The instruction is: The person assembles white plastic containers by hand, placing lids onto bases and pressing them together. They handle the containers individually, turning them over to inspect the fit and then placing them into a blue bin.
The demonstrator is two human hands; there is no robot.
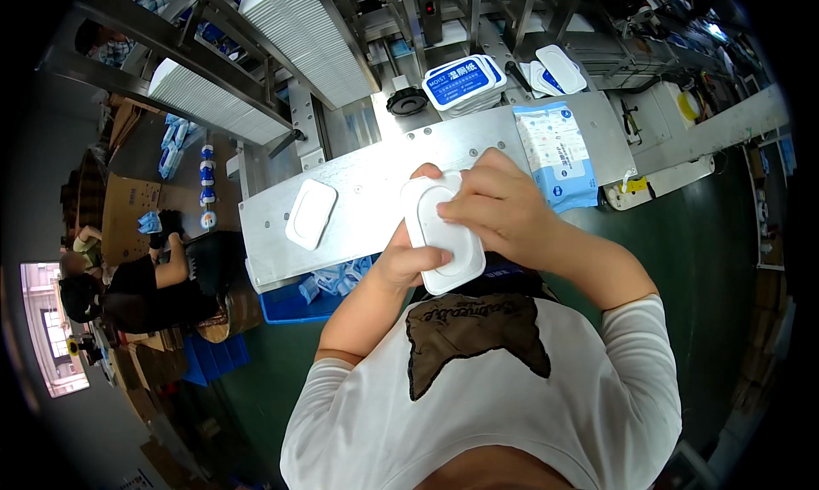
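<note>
Between my two hands, in front of my chest, is a white plastic wipes lid (pixel 447 249), oblong with rounded corners. My left hand (pixel 411 253) grips its left side, thumb lying across the face. Against the lid's upper right part press the bent fingers of my right hand (pixel 499 204); whether they grip the edge as well is hidden. Another white lid (pixel 311 214) lies flat on the metal worktable (pixel 367 183), to the left of my hands. A blue and white wipes packet (pixel 556 156) rests on the table to the right.
Behind the table stand tall stacks of white lids (pixel 299 38) in metal frames. A pile of blue-labelled lids (pixel 465 82) sits beside a black knob (pixel 407 102); more white lids (pixel 559 68) lie farther right. Below the table edge is a blue bin (pixel 294 307). A co-worker (pixel 145 294) sits at left.
</note>
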